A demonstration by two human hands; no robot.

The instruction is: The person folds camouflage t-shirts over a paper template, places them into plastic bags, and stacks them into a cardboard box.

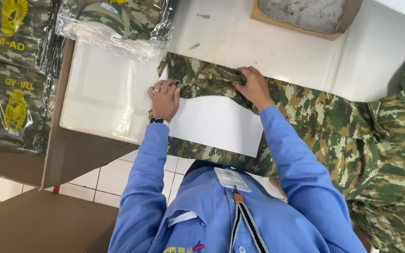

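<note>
The left hand (164, 99) lies flat, fingers together, pressing a folded edge of the camouflage garment (212, 82) down against the white folding board (216, 122). The right hand (254, 86) is closed in a pinch on a fold of the same garment at the board's far edge.

By my judgement the step in hand is folding the cloth over the board; the next move calls for drawing the pinched fold flat and keeping the pressed edge from slipping.

Count, taken from the board:
- One folding board, lying on the garment, on the white table (268, 42).
- One garment under fold; a heap of loose camouflage cloth (390, 154) lies to the right of the board, number of pieces indistinct.
- One stack of clear plastic bags (101, 96) just left of the board.
- Three bagged camouflage garments beyond that: one (118, 21) above the stack, two (17, 70) further left.
- One cardboard box (305, 16) past the board's far side, contents unclear.
</note>
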